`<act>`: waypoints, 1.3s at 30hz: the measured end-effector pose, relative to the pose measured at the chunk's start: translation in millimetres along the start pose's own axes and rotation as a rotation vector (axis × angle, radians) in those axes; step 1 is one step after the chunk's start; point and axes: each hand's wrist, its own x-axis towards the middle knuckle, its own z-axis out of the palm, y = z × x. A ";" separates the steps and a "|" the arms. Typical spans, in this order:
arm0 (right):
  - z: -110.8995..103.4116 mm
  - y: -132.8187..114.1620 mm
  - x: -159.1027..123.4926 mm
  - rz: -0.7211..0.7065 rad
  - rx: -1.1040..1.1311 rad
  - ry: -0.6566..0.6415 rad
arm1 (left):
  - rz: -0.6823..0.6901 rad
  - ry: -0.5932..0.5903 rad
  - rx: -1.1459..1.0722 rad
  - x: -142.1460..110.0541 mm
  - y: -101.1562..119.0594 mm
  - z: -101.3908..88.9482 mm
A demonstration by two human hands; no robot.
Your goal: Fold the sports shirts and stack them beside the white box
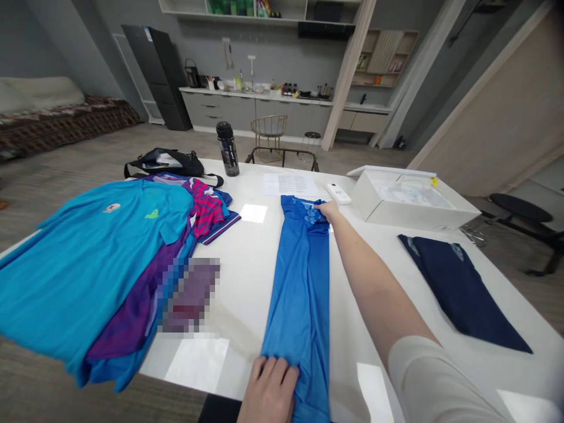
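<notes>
A blue garment, folded into a long narrow strip, lies lengthwise down the middle of the white table. My left hand rests at its near end by the table's front edge, fingers curled onto the fabric. My right hand is stretched far forward and pinches the strip's far end, close to a white remote.
A pile of shirts, teal on top, covers the table's left side. A dark navy folded garment lies at the right. A white open box, a paper sheet, a black bottle and a black bag stand at the far edge.
</notes>
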 end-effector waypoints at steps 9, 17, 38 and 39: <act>-4.0 -17.3 6.7 -0.109 -0.254 0.119 | 0.121 0.034 0.084 9.8 13.2 -5.0; -7.2 13.3 -6.5 -0.092 -0.369 -0.046 | 0.119 0.033 0.008 9.6 26.0 6.3; 7.8 -2.4 -100.6 -0.248 -0.663 -0.255 | -0.225 -0.355 0.111 288.1 -85.8 53.4; 7.9 0.4 -102.8 -0.237 -0.673 -0.260 | -0.233 -0.359 0.114 308.9 -95.4 66.3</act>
